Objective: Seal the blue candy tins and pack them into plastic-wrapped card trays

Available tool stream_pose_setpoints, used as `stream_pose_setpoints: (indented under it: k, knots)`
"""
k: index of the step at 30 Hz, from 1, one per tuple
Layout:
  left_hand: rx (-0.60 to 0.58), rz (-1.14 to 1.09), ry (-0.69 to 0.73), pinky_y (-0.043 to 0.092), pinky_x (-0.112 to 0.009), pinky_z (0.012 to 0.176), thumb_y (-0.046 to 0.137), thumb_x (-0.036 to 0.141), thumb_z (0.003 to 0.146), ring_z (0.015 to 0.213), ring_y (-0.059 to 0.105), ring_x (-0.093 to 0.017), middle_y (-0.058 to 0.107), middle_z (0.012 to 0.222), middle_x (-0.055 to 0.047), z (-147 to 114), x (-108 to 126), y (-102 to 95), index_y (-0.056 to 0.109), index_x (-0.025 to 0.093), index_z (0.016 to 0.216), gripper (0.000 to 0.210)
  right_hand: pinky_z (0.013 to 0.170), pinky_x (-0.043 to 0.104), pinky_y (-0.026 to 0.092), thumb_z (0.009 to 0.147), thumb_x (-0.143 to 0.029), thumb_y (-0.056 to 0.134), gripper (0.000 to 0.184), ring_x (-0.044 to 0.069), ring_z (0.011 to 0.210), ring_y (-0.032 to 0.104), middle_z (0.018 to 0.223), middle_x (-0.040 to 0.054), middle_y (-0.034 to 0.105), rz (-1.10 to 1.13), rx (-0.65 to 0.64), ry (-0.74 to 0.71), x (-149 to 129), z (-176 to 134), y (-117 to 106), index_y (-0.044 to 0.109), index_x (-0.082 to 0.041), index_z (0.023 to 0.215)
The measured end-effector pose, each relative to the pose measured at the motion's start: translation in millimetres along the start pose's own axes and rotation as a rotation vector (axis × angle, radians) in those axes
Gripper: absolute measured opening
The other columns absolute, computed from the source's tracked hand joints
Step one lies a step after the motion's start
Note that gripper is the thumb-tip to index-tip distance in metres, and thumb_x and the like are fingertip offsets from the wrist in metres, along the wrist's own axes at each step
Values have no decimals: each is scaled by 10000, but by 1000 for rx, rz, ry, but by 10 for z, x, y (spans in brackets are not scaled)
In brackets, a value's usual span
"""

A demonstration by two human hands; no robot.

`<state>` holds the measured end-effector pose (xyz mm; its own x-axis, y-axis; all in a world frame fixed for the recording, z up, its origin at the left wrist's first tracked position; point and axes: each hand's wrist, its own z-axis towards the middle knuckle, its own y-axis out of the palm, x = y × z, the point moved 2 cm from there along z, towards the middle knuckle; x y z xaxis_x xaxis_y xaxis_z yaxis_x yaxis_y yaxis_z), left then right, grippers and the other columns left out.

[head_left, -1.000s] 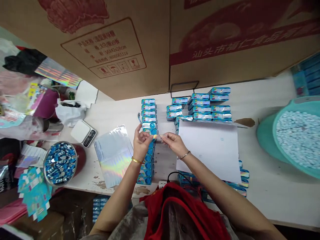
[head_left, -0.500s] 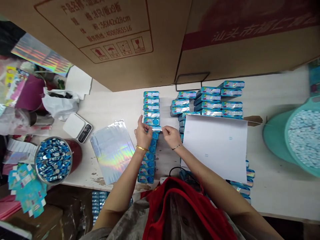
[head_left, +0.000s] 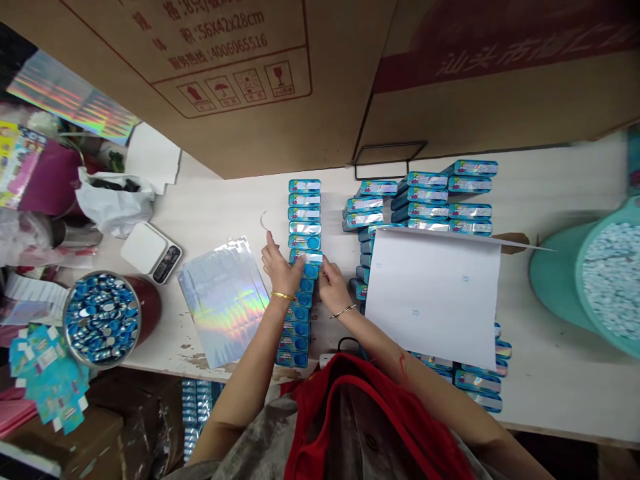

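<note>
A column of blue small boxes [head_left: 294,329] runs up the table in front of me. Across one box in its middle lies a shiny label sticker [head_left: 313,257]. My left hand [head_left: 281,268] is spread, its thumb pressing on the left part of that sticker and its index finger pointing away. Just beyond that fingertip is a thin curled strip [head_left: 264,221]; I cannot tell whether they touch. At the sticker's right end, the fingers of my right hand [head_left: 334,288] are curled together and pinch its edge. Farther boxes in the column carry similar shiny labels.
Stacked blue boxes [head_left: 425,195] stand to the right, partly under a white sheet [head_left: 435,293]. Silvery sheets [head_left: 223,300], a scale [head_left: 153,253] and a tub of blue pieces [head_left: 140,313] are left. A turquoise bucket [head_left: 555,273] stands right; a large carton [head_left: 340,133] blocks the back.
The sticker, held between both hands before, now lies on the box. My left thumb and index finger have spread apart, and my right hand has moved slightly toward me.
</note>
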<state>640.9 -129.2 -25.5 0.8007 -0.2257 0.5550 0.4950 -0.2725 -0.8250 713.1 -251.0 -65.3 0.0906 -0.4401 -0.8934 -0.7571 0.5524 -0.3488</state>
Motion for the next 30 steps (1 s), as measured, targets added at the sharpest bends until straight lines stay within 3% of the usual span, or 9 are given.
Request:
stream_pose_setpoints:
  k: [4,7,9,12,15,17,22,30]
  knots:
    - [48,-35,86,390,-486,929,680,453,719,1118,483,-325,476,1197,-153,-33,49,-83,328,147,1429,849,936,451,453,882,-250,381,590,248,985,540,1016,114,554,23,-87,75,44,-9,20,359,-175,1466]
    - [135,-121,231,364,-466,983,644,412,786,1155,473,-293,493,1166,-125,-106,239,-298,547,177,1177,466,941,425,454,912,-390,402,554,234,1012,545,1058,111,577,96,34,97,-64,151,-212,417,-183,1425]
    - [110,-246,261,393,-416,969,623,388,818,1102,510,-246,526,1079,-86,-132,368,-428,586,197,966,244,815,353,499,923,-517,372,553,197,924,575,1074,89,599,220,88,115,-194,264,-381,457,-216,1380]
    - [-44,-467,141,458,-331,858,610,348,824,964,558,-187,563,965,-49,-84,461,-474,557,205,799,155,576,268,461,862,-647,421,564,148,699,576,920,55,645,396,-3,168,-380,388,-506,589,-206,1172]
    - [-210,-635,-43,480,-290,764,627,327,781,837,568,-158,581,837,-24,33,421,-346,559,196,754,150,553,262,441,755,-644,584,464,129,588,533,692,14,616,424,-83,153,-467,464,-504,625,-190,841]
    - [-262,-678,-133,481,-280,720,652,333,739,771,561,-147,579,767,-10,119,361,-238,563,189,735,168,554,265,436,730,-623,616,424,119,548,496,606,-12,566,406,-53,150,-455,501,-485,584,-200,722]
    - [-261,-635,-189,466,-282,682,668,316,687,705,539,-136,568,718,2,289,265,-121,570,183,694,165,532,252,375,758,-555,588,358,106,534,420,578,-35,483,345,68,169,-376,563,-465,546,-207,684]
    - [-172,-202,8,442,-364,850,640,226,726,867,551,-191,577,843,-24,372,257,-121,594,199,661,84,524,256,322,791,-432,562,279,111,526,375,535,-41,430,162,79,122,-379,660,-439,504,-210,632]
